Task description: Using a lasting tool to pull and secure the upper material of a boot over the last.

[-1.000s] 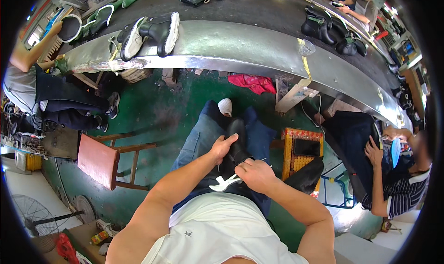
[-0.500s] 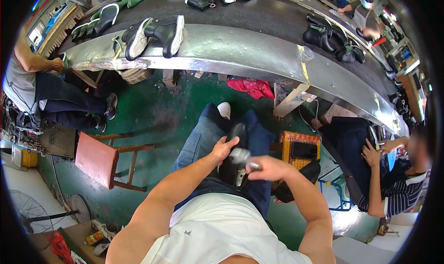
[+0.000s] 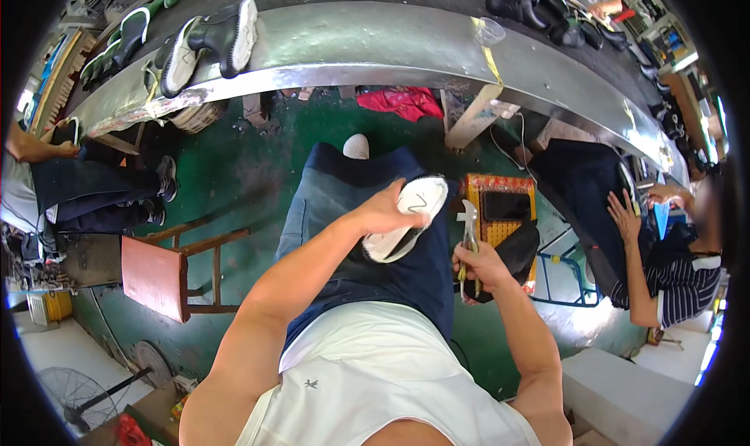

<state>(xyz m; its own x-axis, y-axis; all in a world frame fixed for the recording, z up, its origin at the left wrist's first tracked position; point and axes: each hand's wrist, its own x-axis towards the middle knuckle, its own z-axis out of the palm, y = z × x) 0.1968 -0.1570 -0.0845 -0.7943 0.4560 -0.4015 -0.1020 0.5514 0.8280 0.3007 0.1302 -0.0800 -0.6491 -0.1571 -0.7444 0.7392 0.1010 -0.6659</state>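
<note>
Both hands were busy over the lap: the left hand [image 3: 383, 210] gripped a black shoe with its white rubber sole [image 3: 410, 215] upturned, the right hand [image 3: 483, 266] clenched metal pliers [image 3: 469, 229] just beside it, seemingly mid-lasting, so the jaws likely next needed bringing to the sole's edge.

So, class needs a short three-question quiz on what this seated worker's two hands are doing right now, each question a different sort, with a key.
1. True or false: the left hand holds a shoe with its white sole showing.
2. What does the right hand grip? A) brush B) metal pliers C) red cloth
3. The pliers point ___ (up or down).

Key: 1 true. 2 B. 3 up.
</note>
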